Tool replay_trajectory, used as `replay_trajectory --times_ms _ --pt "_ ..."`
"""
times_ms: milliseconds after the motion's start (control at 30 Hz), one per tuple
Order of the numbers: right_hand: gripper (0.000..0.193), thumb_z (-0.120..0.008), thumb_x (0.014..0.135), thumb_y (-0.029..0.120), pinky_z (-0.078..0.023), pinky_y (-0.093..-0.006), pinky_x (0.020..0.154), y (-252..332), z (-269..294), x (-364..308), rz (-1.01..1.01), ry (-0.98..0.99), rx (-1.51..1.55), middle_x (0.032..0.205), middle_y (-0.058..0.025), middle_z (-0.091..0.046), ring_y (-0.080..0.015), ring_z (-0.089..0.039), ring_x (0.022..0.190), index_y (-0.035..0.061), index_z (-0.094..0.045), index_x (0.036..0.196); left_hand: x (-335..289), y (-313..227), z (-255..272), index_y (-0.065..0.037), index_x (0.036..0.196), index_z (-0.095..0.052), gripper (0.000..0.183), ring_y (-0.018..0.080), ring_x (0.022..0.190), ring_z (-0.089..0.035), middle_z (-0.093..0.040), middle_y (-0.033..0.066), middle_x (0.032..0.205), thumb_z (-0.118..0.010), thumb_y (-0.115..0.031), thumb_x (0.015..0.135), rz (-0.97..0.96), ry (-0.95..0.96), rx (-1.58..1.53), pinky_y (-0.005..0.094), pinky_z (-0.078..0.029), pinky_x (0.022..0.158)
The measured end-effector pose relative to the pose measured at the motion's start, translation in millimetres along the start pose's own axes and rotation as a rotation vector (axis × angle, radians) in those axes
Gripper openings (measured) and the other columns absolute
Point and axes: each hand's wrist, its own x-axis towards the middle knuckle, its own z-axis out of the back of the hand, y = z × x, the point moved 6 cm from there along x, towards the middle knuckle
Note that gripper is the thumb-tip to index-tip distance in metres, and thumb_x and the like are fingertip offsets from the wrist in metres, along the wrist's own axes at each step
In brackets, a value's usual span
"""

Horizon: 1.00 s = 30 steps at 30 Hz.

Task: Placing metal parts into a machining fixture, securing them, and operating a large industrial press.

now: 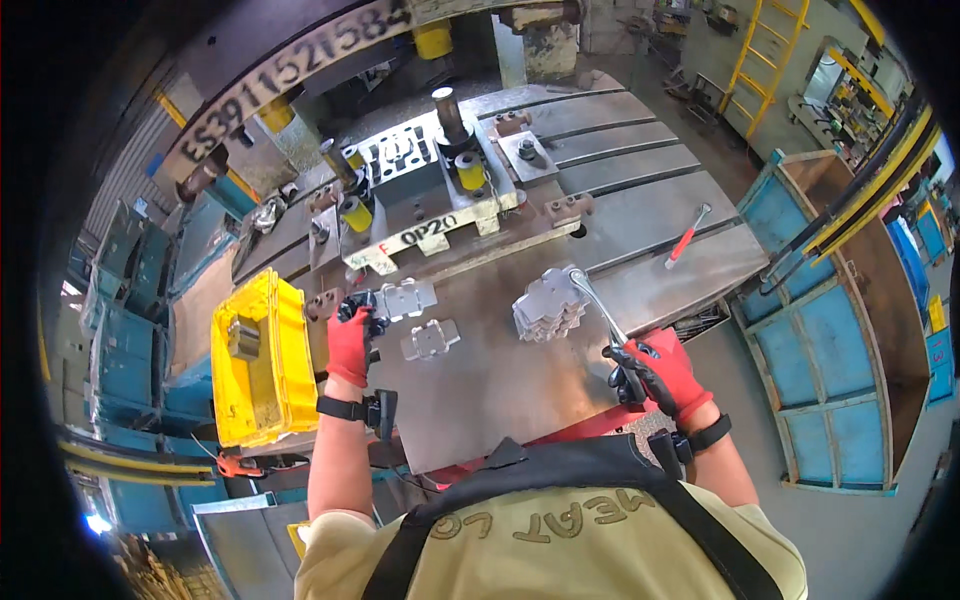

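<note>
My left hand [350, 338], in a red and black glove, is closed at the left edge of a flat stamped metal plate [406, 298]. A second metal plate [431, 340] lies on the table just below it. My right hand [655, 372], gloved alike, grips long shiny metal tongs [604, 312]. Their far end reaches the right edge of a stack of similar plates [550, 306]; I cannot tell whether they clamp one. Both hands are over the front part of the steel table [480, 410].
Behind the plates stands a press die [430, 190] with guide posts and yellow cylinders. A yellow bin [308, 370] with a metal block sits at the left. A red-handled tool [688, 237] lies to the right. Beyond the table's right edge is a blue metal crate [835, 360].
</note>
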Motion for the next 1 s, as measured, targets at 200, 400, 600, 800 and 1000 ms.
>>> replay_trajectory --times_ms 200,400,600,800,1000 --pt "0.026 -0.040 0.078 0.022 -0.037 -0.0206 0.043 11 -11 -13 0.173 -0.041 -0.323 0.058 -0.0049 -0.050 -0.0086 -0.048 0.049 0.0004 -0.050 0.087 -37 35 13 -0.004 0.079 -0.052 0.011 0.0105 0.050 -0.047 -0.050 0.0025 0.065 -0.044 -0.005 0.071 0.073 -0.002 -0.073 0.0196 -0.038 0.041" --pt "0.028 -0.040 0.078 0.025 -0.037 -0.0206 0.040 4 -34 -25 0.093 0.026 -0.021 0.059 -0.0050 -0.049 -0.0083 -0.045 0.046 0.0019 -0.050 0.088 -50 46 19 -0.003 0.081 -0.053 0.016 0.0112 0.063 -0.049 -0.053 0.0036 0.074 -0.049 -0.003 0.065 -0.057 -0.109 0.082 0.0218 -0.040 0.055" --pt "0.024 -0.043 0.076 0.025 -0.039 -0.0207 0.045 1 -48 -21 0.020 0.002 0.003 0.063 -0.0029 -0.046 -0.0093 -0.044 0.050 0.0063 -0.048 0.091 -51 45 12 -0.006 0.091 -0.049 0.036 0.0273 0.086 -0.045 -0.046 0.0139 0.092 -0.060 -0.016 0.058 -0.124 -0.169 0.745 0.0318 -0.037 0.071" --pt "0.028 -0.038 0.079 0.021 -0.038 -0.0200 0.049 37 -79 0 0.172 0.217 0.018 0.074 -0.0056 -0.051 -0.0089 -0.047 0.058 0.0035 -0.043 0.101 -59 39 0 -0.008 0.095 -0.044 0.042 0.0293 0.093 -0.040 -0.037 0.0147 0.103 -0.060 -0.020 0.058 -0.139 -0.167 1.006 0.0342 -0.036 0.075" --pt "0.029 -0.037 0.080 0.024 -0.037 -0.0201 0.052 89 -120 76 0.402 0.393 -0.156 0.072 -0.0017 -0.046 -0.0074 -0.043 0.060 0.0049 -0.042 0.101 -59 30 19 -0.008 0.094 -0.044 0.037 0.0288 0.084 -0.044 -0.041 0.0138 0.095 -0.058 -0.016 0.061 -0.278 -0.332 0.810 0.0333 -0.038 0.071"
